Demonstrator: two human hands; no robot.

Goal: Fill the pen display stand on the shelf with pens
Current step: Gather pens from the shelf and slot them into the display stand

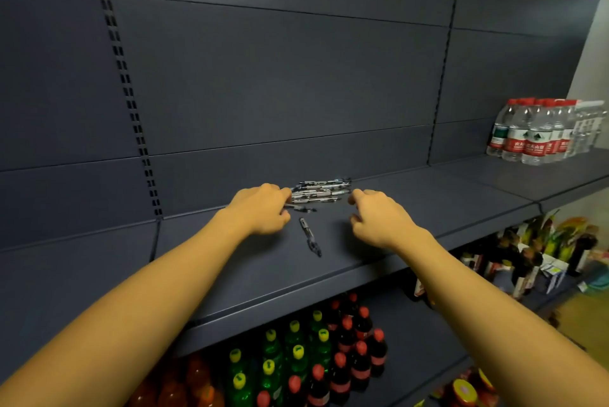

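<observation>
Both hands reach onto the dark shelf (pixel 412 209), about midway between its front lip and the back panel. The pile of pens (pixel 321 190) lies there, nearer the back panel than the lip, and one stray pen (pixel 309 236) lies apart from it, closer to the front edge. No pen stand shows anywhere in view, so where the pens must go cannot be told.

The left hand (pixel 260 209) has its fingers curled at the left end of the pile and looks to be pinching a pen or two there, though the fingertips are hidden behind the knuckles. The right hand (pixel 379 217) hovers just beside the right end of the pile, fingers loosely bent and apart, holding nothing.

The likeliest slip is a scatter: the pens are round and slick-looking (and stacked loosely), so a sweep from either side could roll some toward the front lip and down onto the bottles (pixel 316 350) on the shelf below. The stray pen is most at risk, lying between the wrists.

The piled pens lie with their long axes running left to right, roughly parallel to the back panel. The stray pen runs nearly front to back, its near end pointing toward the lip and slightly right.
</observation>
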